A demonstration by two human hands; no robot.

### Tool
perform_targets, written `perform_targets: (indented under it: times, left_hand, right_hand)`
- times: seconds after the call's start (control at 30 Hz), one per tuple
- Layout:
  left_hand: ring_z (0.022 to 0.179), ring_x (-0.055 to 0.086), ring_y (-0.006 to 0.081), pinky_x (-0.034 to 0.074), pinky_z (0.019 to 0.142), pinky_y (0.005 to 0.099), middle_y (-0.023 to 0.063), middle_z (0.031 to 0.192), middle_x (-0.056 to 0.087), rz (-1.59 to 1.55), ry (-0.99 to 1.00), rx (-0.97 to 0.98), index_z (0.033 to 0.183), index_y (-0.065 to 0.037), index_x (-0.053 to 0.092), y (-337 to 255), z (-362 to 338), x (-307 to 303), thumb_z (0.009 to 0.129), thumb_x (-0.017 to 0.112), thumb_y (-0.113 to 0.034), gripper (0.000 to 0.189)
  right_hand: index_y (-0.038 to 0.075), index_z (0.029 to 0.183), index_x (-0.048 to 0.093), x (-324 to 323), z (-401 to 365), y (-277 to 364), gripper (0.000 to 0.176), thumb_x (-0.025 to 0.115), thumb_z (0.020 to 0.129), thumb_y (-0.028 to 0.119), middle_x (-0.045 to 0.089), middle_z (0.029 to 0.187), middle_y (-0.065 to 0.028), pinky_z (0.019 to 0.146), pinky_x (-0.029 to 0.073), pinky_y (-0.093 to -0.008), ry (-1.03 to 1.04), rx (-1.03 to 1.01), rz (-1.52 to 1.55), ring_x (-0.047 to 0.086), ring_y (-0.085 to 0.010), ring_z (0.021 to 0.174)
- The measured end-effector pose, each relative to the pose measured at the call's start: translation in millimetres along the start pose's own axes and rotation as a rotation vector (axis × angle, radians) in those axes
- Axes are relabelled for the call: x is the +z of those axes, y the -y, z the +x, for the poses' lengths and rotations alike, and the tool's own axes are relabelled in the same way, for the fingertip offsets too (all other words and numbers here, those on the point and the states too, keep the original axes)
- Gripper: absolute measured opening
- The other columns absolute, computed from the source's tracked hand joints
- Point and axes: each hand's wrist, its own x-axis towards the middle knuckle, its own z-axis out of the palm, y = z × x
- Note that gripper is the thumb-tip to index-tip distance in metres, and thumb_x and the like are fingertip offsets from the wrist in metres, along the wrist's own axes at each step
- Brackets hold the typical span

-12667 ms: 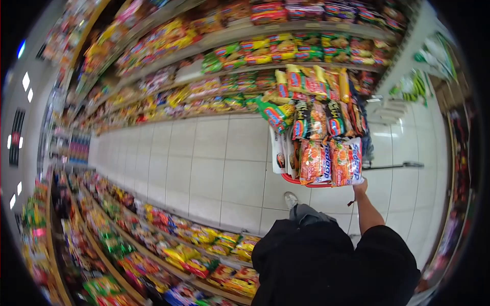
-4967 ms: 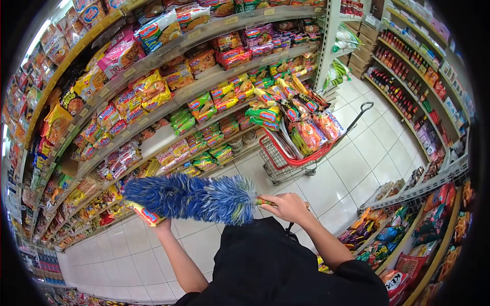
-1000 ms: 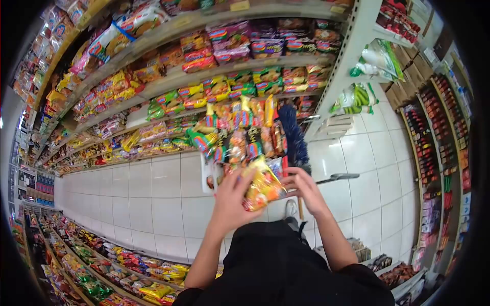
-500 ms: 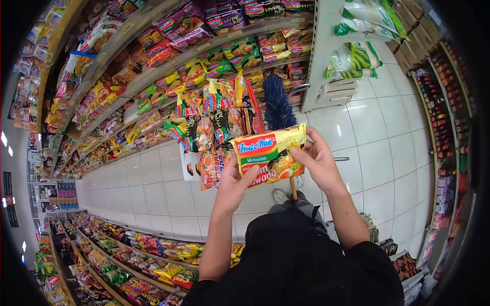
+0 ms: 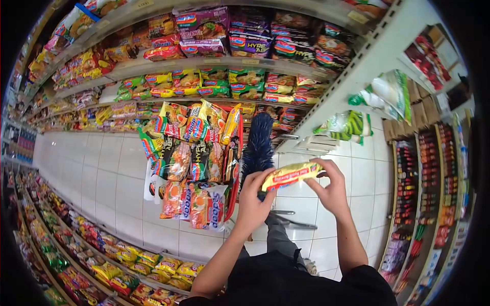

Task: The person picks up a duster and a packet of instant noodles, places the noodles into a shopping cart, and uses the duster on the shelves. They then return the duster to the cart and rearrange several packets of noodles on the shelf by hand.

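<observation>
A yellow and red noodle packet (image 5: pixel 292 176) is held up in front of my body, its narrow edge turned toward the camera. My left hand (image 5: pixel 256 196) grips its left end, and my right hand (image 5: pixel 329 186) has the right end between thumb and fingers. Just behind the packet stands a fluffy dark blue duster (image 5: pixel 259 143). To the left, a red-edged basket (image 5: pixel 234 196) is heaped with noodle packets, among them black ones (image 5: pixel 199 160) and orange and white ones (image 5: pixel 206 206).
Shelves (image 5: pixel 214 64) full of noodle packets run across the top. White and green bags (image 5: pixel 344 125) hang on a white end panel (image 5: pixel 352 69). More stocked shelves stand at the right (image 5: pixel 426 173) and lower left (image 5: pixel 92 239), with a tiled floor (image 5: pixel 102 158) between.
The packet has tipped from showing its front to showing its narrow edge, still between both hands. The view has shifted, with the upper shelves and basket now looking larger.
</observation>
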Motion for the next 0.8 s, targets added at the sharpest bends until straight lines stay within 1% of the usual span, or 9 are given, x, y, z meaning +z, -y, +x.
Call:
perform_targets:
  times: [0.1,0.2,0.3,0.4,0.43,0.53,0.63,0.77,0.8]
  left_hand:
    - [0.099,0.054,0.0313,0.043,0.086,0.0364,0.0168,0.106,0.053,0.266,-0.069,-0.001,0.120,-0.008,0.053,22.4,59.5,37.1,0.080,0.058,-0.006,0.041]
    - [0.099,0.054,0.0345,0.043,0.086,0.0383,0.0191,0.106,0.055,0.414,-0.126,0.085,0.120,-0.008,0.052,43.7,140.0,62.5,0.081,0.055,-0.008,0.039]
    - [0.097,0.052,0.0348,0.042,0.086,0.0389,0.0191,0.106,0.054,0.412,-0.264,0.210,0.120,-0.004,0.051,77.7,217.8,79.0,0.079,0.055,-0.005,0.041]
    - [0.101,0.052,0.0335,0.041,0.088,0.0359,0.0194,0.113,0.053,0.303,-0.386,0.005,0.134,-0.005,0.033,125.4,267.9,101.4,0.079,0.059,-0.012,0.061]
    - [0.107,0.048,0.0324,0.040,0.090,0.0398,0.0184,0.120,0.048,0.121,-0.346,-0.179,0.136,-0.006,0.028,121.1,274.8,107.7,0.081,0.059,-0.016,0.064]
    - [0.123,0.035,0.0332,0.036,0.092,0.0546,0.0172,0.139,0.026,-0.421,-0.131,-0.671,0.141,-0.012,0.006,107.9,288.9,116.7,0.085,0.059,-0.033,0.080]
    - [0.123,0.035,0.0325,0.036,0.094,0.0532,0.0202,0.136,0.026,-0.613,-0.217,-0.719,0.140,-0.012,0.011,115.9,299.2,122.7,0.084,0.059,-0.039,0.079]
    - [0.125,0.031,0.0316,0.036,0.097,0.0466,0.0220,0.136,0.022,-1.015,-0.098,-0.685,0.137,-0.006,0.018,133.3,309.8,115.4,0.084,0.055,-0.049,0.078]
    - [0.125,0.031,0.0320,0.035,0.099,0.0460,0.0228,0.136,0.022,-1.016,-0.177,-0.717,0.135,-0.003,0.024,132.7,310.9,118.2,0.084,0.053,-0.052,0.076]
  right_hand:
    - [0.002,0.113,0.054,25.3,52.3,-98.5,0.043,0.071,0.074,0.006,0.060,0.106,-0.0099,0.069,0.049,-0.0266,0.067,0.195,0.308,0.060,-0.0160,0.086]
    - [-0.003,0.119,0.049,47.0,115.7,-159.2,0.048,0.068,0.076,0.005,0.062,0.100,-0.0102,0.067,0.050,-0.0261,-0.035,0.156,0.464,0.061,-0.0131,0.080]
    - [-0.003,0.119,0.050,57.6,170.2,-167.0,0.045,0.066,0.077,0.005,0.064,0.095,-0.0111,0.065,0.050,-0.0260,-0.194,0.144,0.451,0.062,-0.0139,0.077]
    - [0.001,0.111,0.056,85.7,220.0,-193.7,0.036,0.067,0.077,0.009,0.063,0.095,-0.0142,0.065,0.050,-0.0285,-0.433,-0.078,0.157,0.064,-0.0182,0.074]
    - [0.001,0.111,0.056,89.8,231.0,-197.5,0.037,0.067,0.077,0.010,0.063,0.095,-0.0149,0.066,0.050,-0.0301,-0.519,-0.204,-0.022,0.064,-0.0209,0.074]
    - [0.001,0.105,0.056,100.1,244.3,-205.1,0.033,0.068,0.077,0.012,0.062,0.093,-0.0157,0.066,0.049,-0.0329,-0.469,0.041,0.158,0.064,-0.0254,0.075]
    - [0.001,0.099,0.056,109.5,249.7,-206.0,0.029,0.069,0.077,0.015,0.062,0.090,-0.0139,0.064,0.049,-0.0333,-0.610,0.034,0.287,0.063,-0.0245,0.071]
    - [0.001,0.089,0.058,103.9,252.7,-208.1,0.025,0.070,0.076,0.019,0.062,0.075,-0.0104,0.058,0.047,-0.0336,-0.567,0.108,0.163,0.062,-0.0240,0.063]
    - [0.000,0.088,0.059,104.8,254.9,-211.0,0.026,0.070,0.076,0.020,0.063,0.073,-0.0106,0.057,0.047,-0.0320,-0.581,0.087,0.125,0.062,-0.0220,0.063]
